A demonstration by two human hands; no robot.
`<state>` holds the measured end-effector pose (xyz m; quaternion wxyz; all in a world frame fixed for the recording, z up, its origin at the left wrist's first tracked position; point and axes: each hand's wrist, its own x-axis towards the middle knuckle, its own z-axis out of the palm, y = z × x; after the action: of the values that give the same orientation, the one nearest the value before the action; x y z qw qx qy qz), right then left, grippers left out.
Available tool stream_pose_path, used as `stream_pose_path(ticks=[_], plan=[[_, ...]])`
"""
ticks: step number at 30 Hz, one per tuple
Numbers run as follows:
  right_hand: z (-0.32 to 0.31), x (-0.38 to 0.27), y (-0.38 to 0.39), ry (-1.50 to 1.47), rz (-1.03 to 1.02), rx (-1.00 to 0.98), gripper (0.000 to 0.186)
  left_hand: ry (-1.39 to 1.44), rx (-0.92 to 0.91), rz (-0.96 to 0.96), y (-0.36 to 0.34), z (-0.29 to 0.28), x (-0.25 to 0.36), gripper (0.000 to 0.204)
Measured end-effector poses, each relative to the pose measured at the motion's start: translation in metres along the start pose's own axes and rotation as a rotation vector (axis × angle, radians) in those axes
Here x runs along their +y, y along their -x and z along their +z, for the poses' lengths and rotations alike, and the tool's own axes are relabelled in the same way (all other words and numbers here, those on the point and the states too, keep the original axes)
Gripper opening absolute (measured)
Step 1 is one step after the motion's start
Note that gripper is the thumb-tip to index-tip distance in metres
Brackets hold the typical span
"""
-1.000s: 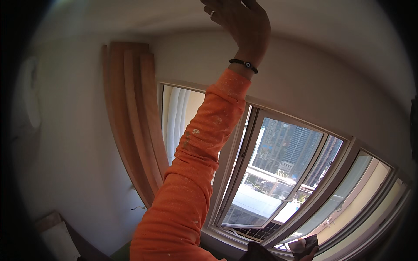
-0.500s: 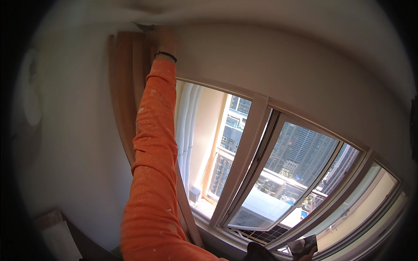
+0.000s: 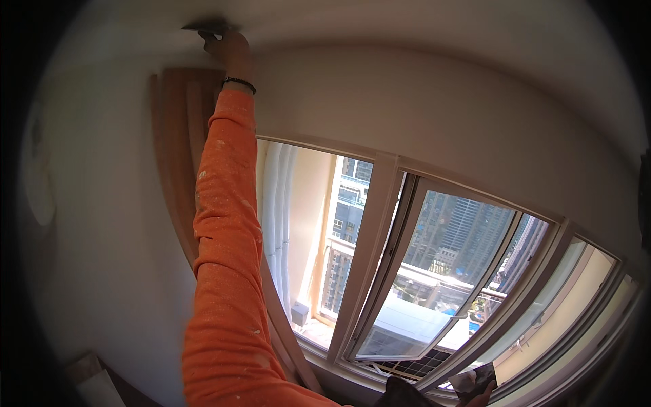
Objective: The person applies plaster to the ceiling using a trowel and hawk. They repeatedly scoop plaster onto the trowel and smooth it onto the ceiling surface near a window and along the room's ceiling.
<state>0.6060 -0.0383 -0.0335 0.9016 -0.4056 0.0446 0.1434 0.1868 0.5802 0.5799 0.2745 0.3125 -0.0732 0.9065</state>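
Stretched up in front of me, my left arm wears an orange sleeve flecked with pale spots, and a dark beaded bracelet circles the wrist. My left hand is closed on a putty knife, its dark, thin blade pointing left, close against the ceiling; I cannot tell if it touches. At the lower edge, right of centre, part of my right hand grips a dark, flat, squarish plate with pale smears. The rest of that hand is cut off.
Long brown boards lean upright against the wall left of the window. An outward-tilted window sash stands open over a balcony, with tall buildings beyond. A pale panel is at the lower left. A dark shape is at the lower edge.
My left hand has moved up and left with the putty knife, from beside the board tops to the ceiling. The window has shifted slightly left and down in view.
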Motion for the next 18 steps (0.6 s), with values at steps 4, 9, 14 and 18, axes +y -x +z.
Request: stream_pose_path(ticks=[4, 9, 14, 18], plan=[[-0.047, -0.015, -0.017, 0.091, -0.051, 0.070, 0.054, -0.038, 0.018, 0.127, 0.093, 0.058, 0.008, 0.051], [-0.044, -0.055, 0.003, 0.095, -0.066, -0.047, 0.059, -0.170, 0.144, 0.400, 0.210, 0.149, 0.044, 0.055], [-0.073, -0.076, -0.006, -0.037, -0.077, -0.091, 0.062, -0.315, -0.024, 0.449, 0.355, 0.230, 0.107, 0.071], [-0.100, -0.073, -0.011, -0.193, -0.152, 0.032, 0.059, -0.105, -0.445, 0.125, 0.455, 0.211, 0.129, 0.057]])
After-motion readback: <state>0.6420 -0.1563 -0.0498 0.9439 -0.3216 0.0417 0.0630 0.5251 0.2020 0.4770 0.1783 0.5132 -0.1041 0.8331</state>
